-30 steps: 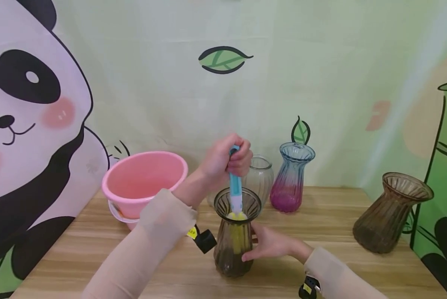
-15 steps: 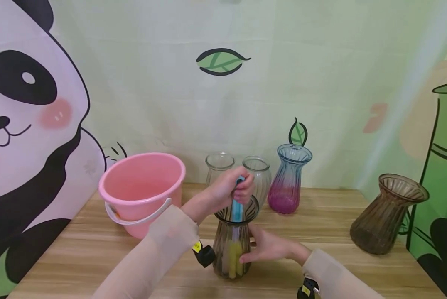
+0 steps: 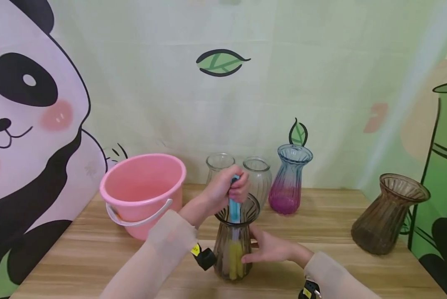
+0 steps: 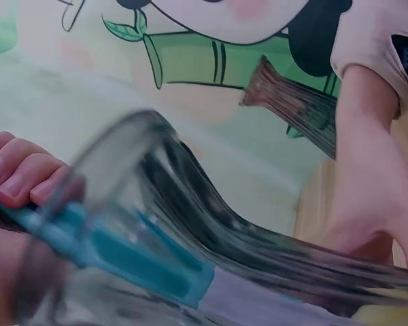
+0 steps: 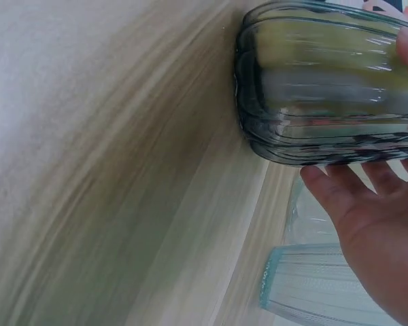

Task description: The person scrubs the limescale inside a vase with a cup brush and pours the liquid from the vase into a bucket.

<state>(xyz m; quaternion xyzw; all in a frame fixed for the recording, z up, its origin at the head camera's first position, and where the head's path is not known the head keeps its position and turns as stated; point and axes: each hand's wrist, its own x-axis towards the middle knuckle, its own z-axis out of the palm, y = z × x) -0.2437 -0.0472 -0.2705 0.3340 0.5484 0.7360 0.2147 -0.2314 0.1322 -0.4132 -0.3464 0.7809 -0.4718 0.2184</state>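
Observation:
My left hand (image 3: 223,190) grips the blue handle of a bottle brush (image 3: 234,211) from above, knuckles up over the vase's mouth. Down inside a smoky grey ribbed glass vase (image 3: 222,245), the brush's yellow sponge head reaches close to the bottom and shows through the wall. The vase stands upright on the table. Around its lower right side my right hand (image 3: 273,248) holds it, thumb at the front and the other fingers behind. In the left wrist view the handle (image 4: 136,255) runs through the flared rim; the right wrist view shows the sponge (image 5: 326,44) through the glass.
A pink bucket (image 3: 141,216) with a white handle stands at left. Two clear glass vases, one with its rim (image 3: 257,163) showing beyond my left hand, stand behind; a blue-to-purple vase (image 3: 285,182) is beside them. A brown vase (image 3: 386,216) stands right, near the table (image 3: 320,220) edge.
My left hand has lowered, pushing the brush from the vase's neck down to its lower part, then shifted slightly left. My right hand keeps its hold on the vase.

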